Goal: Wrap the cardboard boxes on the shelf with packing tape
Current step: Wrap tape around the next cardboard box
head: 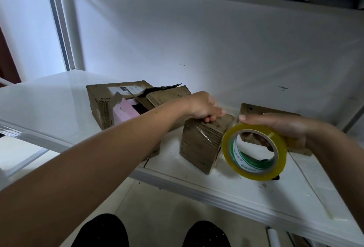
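- Head view, item one: white shelf (59, 97), its front edge running from the left side down toward the lower right, under a white back panel.
- Large cardboard box (102, 105), at the left of the group on the shelf; top flaps torn and standing open, a white label on the far flap, a pink carton (123, 113) showing inside the opening.
- Left hand (202, 107), reaching in over the large box; fingers curled down over the top edge of the small cardboard box and gripping it.
- Small cardboard box (201, 144), centre of the shelf, just beside the large box; tilted, one corner resting on the shelf, a strip of clear tape glinting on its front face.
- Roll of packing tape (254, 152), yellowish with a green-and-white core, held just to the right of the small box, above the shelf.
- Right hand (279, 128), grasping the roll; thumb laid across the top of it, fingers curled through the core.
- Third cardboard box (254, 109), at the back right, mostly hidden behind the right hand and roll.
- Two dark-clad knees at the bottom edge, over a pale tiled floor.
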`<state>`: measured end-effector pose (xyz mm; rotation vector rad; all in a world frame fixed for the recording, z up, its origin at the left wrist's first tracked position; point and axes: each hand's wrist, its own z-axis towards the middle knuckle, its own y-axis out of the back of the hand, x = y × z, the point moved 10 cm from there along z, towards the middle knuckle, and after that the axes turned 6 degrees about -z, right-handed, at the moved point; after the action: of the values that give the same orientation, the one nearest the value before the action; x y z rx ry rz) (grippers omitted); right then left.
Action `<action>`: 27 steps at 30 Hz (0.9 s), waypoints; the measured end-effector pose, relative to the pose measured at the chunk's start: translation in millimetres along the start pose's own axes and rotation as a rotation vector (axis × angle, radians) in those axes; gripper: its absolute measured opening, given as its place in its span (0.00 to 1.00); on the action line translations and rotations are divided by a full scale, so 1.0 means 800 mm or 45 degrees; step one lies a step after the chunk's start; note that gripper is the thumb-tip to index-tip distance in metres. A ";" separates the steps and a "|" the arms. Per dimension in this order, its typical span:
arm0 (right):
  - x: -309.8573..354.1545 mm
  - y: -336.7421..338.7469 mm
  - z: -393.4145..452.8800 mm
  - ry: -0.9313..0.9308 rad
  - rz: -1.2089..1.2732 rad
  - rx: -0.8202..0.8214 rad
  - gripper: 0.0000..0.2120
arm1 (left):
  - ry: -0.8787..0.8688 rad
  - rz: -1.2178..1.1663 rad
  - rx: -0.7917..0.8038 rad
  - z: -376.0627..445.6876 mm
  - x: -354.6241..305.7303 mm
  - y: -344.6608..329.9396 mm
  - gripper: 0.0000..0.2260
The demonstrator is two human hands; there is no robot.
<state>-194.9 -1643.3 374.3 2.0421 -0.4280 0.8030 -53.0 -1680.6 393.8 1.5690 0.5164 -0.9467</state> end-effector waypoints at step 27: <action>-0.002 0.002 0.020 -0.007 -0.149 0.017 0.29 | 0.023 0.468 0.085 -0.001 -0.008 0.001 0.17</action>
<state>-190.9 -1657.6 368.2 2.0614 -0.3039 0.7311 -55.7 -1678.8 399.9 1.6623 0.1986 -0.6747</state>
